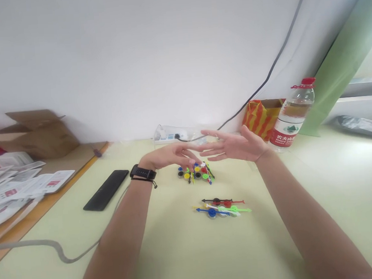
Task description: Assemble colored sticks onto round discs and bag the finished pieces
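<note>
My left hand (176,154), with a black watch (142,173) on its wrist, hovers palm down over a pile of small coloured round bases and arrow pointers (197,173). Its fingers are loosely bent and apart, and nothing shows in them. Stretched out beside it, my right hand (233,146) has its fingers spread and holds nothing. The fingertips of both hands overlap in view; whether they touch, I cannot tell. Nearer to me lies a group of arrow spinners on round bases, among them a blue spinner (212,213), a red spinner (228,203) and a green spinner (235,209).
A black phone-like slab (106,190) lies on the left, near a grey cable (57,248). Farther left are printed packets (56,182) and a cardboard box (48,133). A power strip (171,136) is by the wall. On the right stands a water bottle (292,120) beside a red-yellow bag (258,118).
</note>
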A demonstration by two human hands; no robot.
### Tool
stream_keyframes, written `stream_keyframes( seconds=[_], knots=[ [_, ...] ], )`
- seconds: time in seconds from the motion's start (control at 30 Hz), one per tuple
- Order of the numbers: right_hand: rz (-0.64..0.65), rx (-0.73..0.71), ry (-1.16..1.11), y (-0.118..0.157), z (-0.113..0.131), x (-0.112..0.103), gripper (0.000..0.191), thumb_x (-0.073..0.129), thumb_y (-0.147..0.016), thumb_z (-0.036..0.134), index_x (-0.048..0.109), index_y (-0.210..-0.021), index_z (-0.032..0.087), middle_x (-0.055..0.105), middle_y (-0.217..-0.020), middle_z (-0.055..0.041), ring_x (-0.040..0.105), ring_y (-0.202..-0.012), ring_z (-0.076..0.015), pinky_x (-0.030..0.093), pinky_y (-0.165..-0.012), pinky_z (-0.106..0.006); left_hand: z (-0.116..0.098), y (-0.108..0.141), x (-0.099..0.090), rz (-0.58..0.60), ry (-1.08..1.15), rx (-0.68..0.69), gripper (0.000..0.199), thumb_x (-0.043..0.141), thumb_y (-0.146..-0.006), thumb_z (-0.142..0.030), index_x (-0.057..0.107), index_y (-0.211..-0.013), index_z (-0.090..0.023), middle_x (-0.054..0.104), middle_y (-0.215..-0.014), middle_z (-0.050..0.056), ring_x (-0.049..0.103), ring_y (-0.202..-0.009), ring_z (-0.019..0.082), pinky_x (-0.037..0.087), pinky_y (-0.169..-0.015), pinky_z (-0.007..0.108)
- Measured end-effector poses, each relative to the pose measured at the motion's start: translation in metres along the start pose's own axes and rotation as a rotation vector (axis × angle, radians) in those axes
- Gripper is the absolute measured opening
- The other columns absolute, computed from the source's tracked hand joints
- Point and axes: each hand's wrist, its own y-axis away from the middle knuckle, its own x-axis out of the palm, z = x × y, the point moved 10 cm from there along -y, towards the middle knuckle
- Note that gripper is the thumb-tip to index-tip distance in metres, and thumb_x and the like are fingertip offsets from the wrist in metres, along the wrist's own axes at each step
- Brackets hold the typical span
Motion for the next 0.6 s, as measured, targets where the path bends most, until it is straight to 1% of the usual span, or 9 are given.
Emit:
stream_keyframes(
  seconds=[0.1,0.17,0.2,0.23,0.3,0.37,0.43,0.53,0.6],
  knots=[
    [-0.032,0.023,0.039,0.004,-0.002,-0.009,0.099,0.035,-0.078,0.094,0.039,-0.154,0.03,0.056,-0.148,-0.0124,0.052,-0.137,-0.0329,0.039,-0.11,-0.051,0.006,0.002,-0.009,0.0,-0.134,-0.024,0.038,0.083,-0.075,-0.042,0.078,-0.108,-0.025,0.079,-0.101,0.013,0.076,-0.08,0.025,0.061,-0.067,0.032],
    [0.018,0.016,0.052,0.005,-0.002,-0.009,0.1,0.039,-0.077,0.093,0.037,-0.156,0.032,0.052,-0.152,-0.0105,0.049,-0.139,-0.0328,0.039,-0.111,-0.051,0.011,-0.001,-0.015,-0.009,-0.219,-0.037,0.03,0.083,-0.075,-0.042,0.08,-0.099,-0.024,0.079,-0.093,0.012,0.076,-0.079,0.026,0.061,-0.066,0.032],
    [0.05,0.009,0.057,0.006,-0.002,-0.009,0.1,0.041,-0.077,0.093,0.035,-0.157,0.032,0.05,-0.154,-0.0092,0.048,-0.14,-0.0326,0.038,-0.112,-0.051,0.014,-0.003,-0.019,-0.034,-0.259,-0.039,0.029,0.083,-0.075,-0.042,0.081,-0.097,-0.024,0.079,-0.09,0.012,0.076,-0.08,0.026,0.061,-0.067,0.032],
    [0.075,0.008,0.067,0.007,-0.002,-0.009,0.098,0.043,-0.078,0.091,0.034,-0.157,0.033,0.047,-0.156,-0.0077,0.045,-0.142,-0.0321,0.037,-0.113,-0.051,0.016,-0.005,-0.026,-0.08,-0.299,-0.032,0.029,0.082,-0.075,-0.042,0.08,-0.098,-0.024,0.079,-0.089,0.011,0.076,-0.08,0.026,0.061,-0.068,0.032],
    [0.08,0.026,0.116,0.008,-0.006,-0.013,0.091,0.042,-0.083,0.087,0.032,-0.158,0.035,0.042,-0.16,-0.0042,0.039,-0.147,-0.0298,0.032,-0.117,-0.051,0.015,-0.007,-0.041,-0.225,-0.362,0.005,0.032,0.08,-0.077,-0.042,0.079,-0.104,-0.025,0.079,-0.088,0.01,0.075,-0.079,0.025,0.059,-0.067,0.031],
    [0.048,0.052,0.189,0.009,-0.011,-0.02,0.082,0.04,-0.089,0.082,0.033,-0.157,0.037,0.039,-0.162,-0.0014,0.032,-0.151,-0.0265,0.026,-0.121,-0.05,0.009,-0.007,-0.053,-0.383,-0.401,0.067,0.035,0.077,-0.08,-0.043,0.077,-0.109,-0.025,0.078,-0.091,0.01,0.075,-0.08,0.024,0.058,-0.067,0.03],
    [0.037,0.065,0.239,0.009,-0.015,-0.022,0.074,0.041,-0.093,0.078,0.035,-0.156,0.038,0.038,-0.162,0.0001,0.027,-0.153,-0.024,0.022,-0.123,-0.049,-0.002,-0.004,-0.057,-0.489,-0.419,0.145,0.035,0.073,-0.083,-0.044,0.076,-0.112,-0.024,0.078,-0.096,0.01,0.074,-0.085,0.024,0.058,-0.072,0.031],
    [0.065,0.1,0.274,0.008,-0.021,-0.02,0.069,0.044,-0.095,0.073,0.037,-0.155,0.039,0.038,-0.162,0.0009,0.028,-0.152,-0.0235,0.022,-0.124,-0.049,-0.022,0.0,-0.054,-0.554,-0.444,0.257,0.033,0.071,-0.086,-0.045,0.077,-0.111,-0.024,0.077,-0.106,0.01,0.072,-0.094,0.025,0.057,-0.083,0.033],
    [0.077,0.136,0.309,0.007,-0.026,-0.019,0.068,0.045,-0.096,0.072,0.036,-0.156,0.04,0.039,-0.161,0.0014,0.03,-0.152,-0.0234,0.022,-0.125,-0.049,-0.031,0.002,-0.052,-0.566,-0.482,0.293,0.03,0.07,-0.087,-0.047,0.079,-0.104,-0.024,0.077,-0.106,0.009,0.072,-0.093,0.025,0.057,-0.084,0.035]
  ],
)
